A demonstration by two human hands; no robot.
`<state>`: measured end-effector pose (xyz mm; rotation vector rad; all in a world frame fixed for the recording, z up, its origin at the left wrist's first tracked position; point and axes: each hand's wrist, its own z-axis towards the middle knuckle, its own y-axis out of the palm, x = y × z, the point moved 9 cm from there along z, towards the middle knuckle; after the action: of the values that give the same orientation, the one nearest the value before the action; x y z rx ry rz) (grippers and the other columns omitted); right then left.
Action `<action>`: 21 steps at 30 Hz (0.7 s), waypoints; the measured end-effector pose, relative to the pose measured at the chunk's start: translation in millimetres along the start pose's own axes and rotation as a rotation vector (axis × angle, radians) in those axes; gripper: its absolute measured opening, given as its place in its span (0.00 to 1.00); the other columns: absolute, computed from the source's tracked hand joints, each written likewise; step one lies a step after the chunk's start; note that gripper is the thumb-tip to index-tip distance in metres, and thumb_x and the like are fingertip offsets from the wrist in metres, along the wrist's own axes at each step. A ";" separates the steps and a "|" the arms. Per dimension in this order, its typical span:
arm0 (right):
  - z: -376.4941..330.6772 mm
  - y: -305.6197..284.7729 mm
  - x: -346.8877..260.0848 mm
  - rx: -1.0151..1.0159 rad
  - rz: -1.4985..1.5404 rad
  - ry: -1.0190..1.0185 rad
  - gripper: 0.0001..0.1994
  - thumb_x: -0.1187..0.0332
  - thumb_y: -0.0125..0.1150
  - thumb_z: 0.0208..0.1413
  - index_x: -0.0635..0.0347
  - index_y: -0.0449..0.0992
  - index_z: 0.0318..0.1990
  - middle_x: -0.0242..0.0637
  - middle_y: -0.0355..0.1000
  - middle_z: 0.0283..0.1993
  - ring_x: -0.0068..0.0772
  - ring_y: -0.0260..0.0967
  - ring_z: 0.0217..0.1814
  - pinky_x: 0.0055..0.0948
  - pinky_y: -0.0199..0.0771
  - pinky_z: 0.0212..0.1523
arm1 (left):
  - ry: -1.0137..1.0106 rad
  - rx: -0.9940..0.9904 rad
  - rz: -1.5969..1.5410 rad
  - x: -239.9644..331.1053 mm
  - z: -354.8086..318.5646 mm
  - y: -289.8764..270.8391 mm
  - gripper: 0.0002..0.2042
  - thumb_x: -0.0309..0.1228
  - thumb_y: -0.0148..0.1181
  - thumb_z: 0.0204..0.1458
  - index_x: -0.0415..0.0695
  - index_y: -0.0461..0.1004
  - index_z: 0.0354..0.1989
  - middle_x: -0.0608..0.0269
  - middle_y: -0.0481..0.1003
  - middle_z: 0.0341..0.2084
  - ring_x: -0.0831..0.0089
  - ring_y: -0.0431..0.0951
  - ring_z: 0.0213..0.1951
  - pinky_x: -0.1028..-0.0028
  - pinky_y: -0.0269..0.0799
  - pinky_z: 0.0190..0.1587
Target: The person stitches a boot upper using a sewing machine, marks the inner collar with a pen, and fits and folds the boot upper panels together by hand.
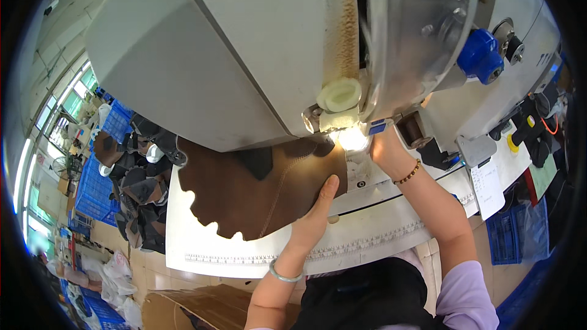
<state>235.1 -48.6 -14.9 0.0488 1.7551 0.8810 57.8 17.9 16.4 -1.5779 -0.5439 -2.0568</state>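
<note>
A brown leather-like panel with a notched edge lies under the head of a large grey sewing machine. Pale stitching curves across it, and a dark patch shows near its middle. My left hand grips the panel's near right edge, thumb on top and the other fingers out of sight beneath. Beside the bright lamp, my right hand reaches in behind the machine head; its fingertips are hidden there. The needle area is also hidden by the machine head and glare.
A ruler strip runs along the white table's near edge. Left of the table, dark cut pieces are heaped by blue crates. A cardboard box stands below. At right are a sheet of paper and another blue crate.
</note>
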 end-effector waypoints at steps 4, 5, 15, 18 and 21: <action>-7.3 6.7 -11.8 -0.052 0.047 -0.135 0.11 0.64 0.43 0.52 0.58 0.72 0.30 0.28 0.68 0.25 0.19 0.65 0.19 0.19 0.55 0.11 | 0.075 -0.066 -0.065 5.2 10.9 -4.4 0.09 0.29 0.58 0.52 0.36 0.73 0.36 0.67 0.73 0.31 0.81 0.70 0.33 0.80 0.67 0.38; -9.4 11.1 -12.9 -0.093 0.055 -0.146 0.12 0.64 0.43 0.52 0.59 0.72 0.31 0.29 0.69 0.26 0.20 0.66 0.20 0.19 0.59 0.12 | 0.076 -0.078 -0.062 4.4 12.9 -4.1 0.09 0.29 0.58 0.52 0.36 0.73 0.36 0.67 0.73 0.31 0.81 0.70 0.33 0.80 0.67 0.38; -10.2 2.7 0.1 0.031 0.262 0.006 0.13 0.67 0.36 0.54 0.62 0.67 0.39 0.36 0.69 0.38 0.29 0.71 0.37 0.31 0.75 0.36 | 0.075 -0.065 -0.011 5.9 26.8 -12.0 0.07 0.30 0.59 0.51 0.38 0.74 0.32 0.72 0.72 0.26 0.84 0.67 0.29 0.83 0.64 0.34; -10.9 0.2 2.5 0.061 0.210 0.049 0.14 0.64 0.34 0.56 0.60 0.65 0.41 0.35 0.68 0.39 0.30 0.70 0.40 0.34 0.75 0.39 | 0.031 -0.092 -0.053 1.8 37.2 -13.6 0.07 0.31 0.59 0.51 0.39 0.74 0.29 0.75 0.70 0.24 0.86 0.65 0.27 0.84 0.61 0.30; -12.3 1.2 1.7 0.045 0.201 0.052 0.14 0.63 0.35 0.56 0.58 0.65 0.43 0.34 0.68 0.40 0.30 0.69 0.41 0.34 0.75 0.39 | 0.019 -0.106 -0.129 -0.7 41.5 -12.3 0.07 0.31 0.59 0.51 0.40 0.73 0.27 0.76 0.68 0.22 0.86 0.63 0.25 0.84 0.60 0.29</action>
<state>223.6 -53.6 -14.3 0.2374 1.8415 0.9950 82.7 51.9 26.0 -1.6199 -0.5509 -2.2273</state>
